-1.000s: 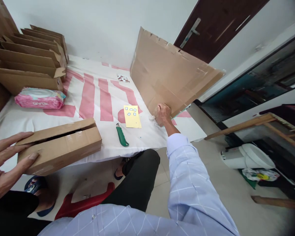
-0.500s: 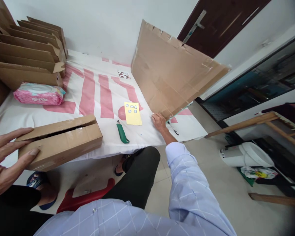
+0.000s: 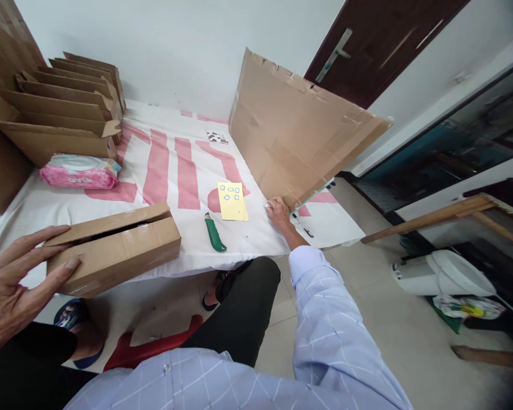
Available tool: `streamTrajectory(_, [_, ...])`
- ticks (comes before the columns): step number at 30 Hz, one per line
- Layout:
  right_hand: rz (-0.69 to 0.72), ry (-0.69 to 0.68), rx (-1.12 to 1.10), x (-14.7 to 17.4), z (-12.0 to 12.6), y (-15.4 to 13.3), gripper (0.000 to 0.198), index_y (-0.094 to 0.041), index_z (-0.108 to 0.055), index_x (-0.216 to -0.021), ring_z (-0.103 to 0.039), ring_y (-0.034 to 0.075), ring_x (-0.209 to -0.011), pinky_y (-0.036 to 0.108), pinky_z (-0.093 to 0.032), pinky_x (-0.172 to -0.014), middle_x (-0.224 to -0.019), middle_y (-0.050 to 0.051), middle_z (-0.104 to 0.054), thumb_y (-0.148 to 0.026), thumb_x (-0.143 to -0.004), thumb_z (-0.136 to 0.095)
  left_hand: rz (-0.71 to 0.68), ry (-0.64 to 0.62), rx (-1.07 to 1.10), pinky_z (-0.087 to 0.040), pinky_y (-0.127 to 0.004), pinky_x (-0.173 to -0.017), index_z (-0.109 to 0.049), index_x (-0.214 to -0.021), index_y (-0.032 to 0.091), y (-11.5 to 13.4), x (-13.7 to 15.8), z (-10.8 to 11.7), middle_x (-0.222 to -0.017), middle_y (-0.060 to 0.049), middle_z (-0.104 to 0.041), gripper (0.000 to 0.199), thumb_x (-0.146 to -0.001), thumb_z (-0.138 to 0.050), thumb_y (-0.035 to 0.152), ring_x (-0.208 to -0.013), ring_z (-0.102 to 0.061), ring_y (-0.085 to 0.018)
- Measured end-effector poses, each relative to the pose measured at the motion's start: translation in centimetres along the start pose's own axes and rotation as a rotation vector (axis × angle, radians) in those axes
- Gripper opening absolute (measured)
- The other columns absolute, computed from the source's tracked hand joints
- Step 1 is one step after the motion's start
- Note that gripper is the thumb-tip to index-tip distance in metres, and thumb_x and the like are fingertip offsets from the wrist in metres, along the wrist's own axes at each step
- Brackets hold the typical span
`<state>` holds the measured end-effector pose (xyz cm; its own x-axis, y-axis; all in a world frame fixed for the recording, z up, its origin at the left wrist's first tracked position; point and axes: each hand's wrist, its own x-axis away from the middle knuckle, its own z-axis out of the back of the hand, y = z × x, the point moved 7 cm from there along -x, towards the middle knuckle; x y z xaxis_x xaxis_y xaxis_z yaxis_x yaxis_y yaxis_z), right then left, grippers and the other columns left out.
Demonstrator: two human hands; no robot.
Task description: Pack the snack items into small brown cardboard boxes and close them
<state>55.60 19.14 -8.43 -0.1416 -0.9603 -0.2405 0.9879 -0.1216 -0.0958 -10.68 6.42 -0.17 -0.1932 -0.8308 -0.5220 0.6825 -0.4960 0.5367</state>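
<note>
My left hand (image 3: 19, 285) grips the left end of a long, narrow cardboard box (image 3: 123, 253), fingers on top and thumb on the near side. A dark gap runs along the top of the box. At the lower near corner of a large cardboard panel (image 3: 299, 131), my right hand (image 3: 279, 212) has its fingers closed. Something small and pale shows at its fingertips, too small to make out. Between the hands lie a green utility knife (image 3: 215, 233) and a yellow card (image 3: 233, 201) with small drawn shapes.
Several open cardboard boxes (image 3: 64, 108) stand in a row at the back left, behind a pink pack of wipes (image 3: 81, 173). A black pen (image 3: 303, 226) lies right of my right hand. A white bucket (image 3: 444, 273) and a red stool (image 3: 154, 344) are on the floor.
The view has shifted a little, so the boxes and wipes sit lower and farther right. Both hands keep nearly the same places on the table.
</note>
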Motion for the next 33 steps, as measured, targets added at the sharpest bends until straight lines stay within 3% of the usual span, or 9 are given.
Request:
streamTrajectory(4, [-0.036,-0.026,0.041,-0.6,-0.7,-0.3,0.036,-0.017,-0.076,-0.127,-0.064,0.028,-0.121,0.036,-0.050,-0.106,-0.137,0.015,-0.073,-0.021,-0.098,-0.055,0.021,0.008,-0.015,-0.053,-0.064,-0.116,-0.072,-0.105,0.029,0.7,-0.2,0.0,-0.151,-0.006,-0.069,0.023,-0.095,-0.068,0.050,-0.129,-0.071,-0.043])
streamTrajectory(7, [-0.075,-0.054,0.090,-1.2,-1.1,-0.3,0.041,-0.017,-0.073,-0.136,-0.064,0.030,-0.124,0.040,-0.049,-0.109,-0.140,0.017,-0.073,-0.022,-0.100,-0.055,0.040,0.015,0.011,-0.052,-0.064,-0.117,-0.072,-0.102,0.032,0.9,-0.3,0.1,-0.151,-0.002,-0.069,0.020,-0.092,-0.070,0.050,-0.128,-0.071,-0.042])
streamTrajectory(11, [-0.126,-0.117,0.162,-1.9,-1.3,-0.3,0.041,-0.015,-0.073,-0.138,-0.065,0.032,-0.125,0.042,-0.049,-0.108,-0.140,0.020,-0.073,-0.025,-0.103,-0.054,0.109,0.028,-0.006,-0.062,-0.058,-0.104,-0.073,-0.102,0.037,0.7,-0.2,0.0,-0.153,0.005,-0.068,0.015,-0.093,-0.069,0.050,-0.132,-0.070,-0.039])
streamTrajectory(15, [-0.169,-0.174,0.227,-2.6,-0.9,-1.4,0.039,-0.011,-0.075,-0.131,-0.066,0.035,-0.124,0.047,-0.049,-0.106,-0.134,0.026,-0.075,-0.029,-0.108,-0.049,0.048,0.036,0.022,-0.056,-0.058,-0.117,-0.074,-0.110,0.034,1.0,-0.3,-0.2,-0.152,0.000,-0.068,0.016,-0.098,-0.070,0.044,-0.135,-0.069,-0.035])
streamTrajectory(21, [-0.163,-0.180,0.278,-1.6,1.7,-3.8,0.045,-0.011,-0.070,-0.139,-0.068,0.036,-0.122,0.047,-0.052,-0.101,-0.137,0.028,-0.071,-0.036,-0.112,-0.043,0.042,-0.007,0.075,-0.057,-0.054,-0.115,-0.072,-0.123,0.025,0.5,-1.4,-0.3,-0.149,-0.012,-0.067,0.033,-0.099,-0.071,0.049,-0.139,-0.065,-0.034])
streamTrajectory(25, [-0.163,-0.052,0.245,-0.8,5.2,-5.6,0.048,-0.011,-0.063,-0.150,-0.069,0.038,-0.122,0.051,-0.053,-0.102,-0.149,0.029,-0.064,-0.032,-0.111,-0.045,0.103,-0.046,0.133,-0.062,-0.050,-0.104,-0.067,-0.135,0.024,-0.4,-1.9,-0.6,-0.150,-0.013,-0.064,0.052,-0.094,-0.074,0.057,-0.140,-0.062,-0.035])
streamTrajectory(27, [-0.109,0.028,0.152,-0.8,6.8,-8.1,0.047,-0.011,-0.065,-0.148,-0.069,0.037,-0.120,0.050,-0.053,-0.102,-0.146,0.028,-0.066,-0.029,-0.109,-0.048,0.123,-0.059,0.168,-0.063,-0.052,-0.103,-0.065,-0.137,0.025,-0.9,-1.9,-0.9,-0.148,-0.014,-0.063,0.061,-0.090,-0.076,0.062,-0.140,-0.061,-0.036])
streamTrajectory(29, [0.032,0.087,-0.022,-0.7,8.0,-12.6,0.042,-0.012,-0.072,-0.139,-0.071,0.034,-0.112,0.047,-0.055,-0.099,-0.138,0.025,-0.071,-0.029,-0.107,-0.050,0.138,-0.069,0.210,-0.062,-0.054,-0.105,-0.063,-0.140,0.026,-1.3,-1.7,-1.3,-0.150,-0.014,-0.061,0.068,-0.087,-0.078,0.066,-0.142,-0.059,-0.038])
streamTrajectory(33, [0.508,0.135,-0.480,2.2,10.0,-25.5,0.034,-0.020,-0.080,-0.119,-0.073,0.029,-0.105,0.044,-0.062,-0.093,-0.121,0.015,-0.078,-0.038,-0.109,-0.053,0.172,-0.114,0.304,-0.061,-0.055,-0.107,-0.058,-0.149,0.028,-2.0,-1.3,-2.2,-0.160,-0.015,-0.051,0.082,-0.081,-0.083,0.068,-0.148,-0.054,-0.040])
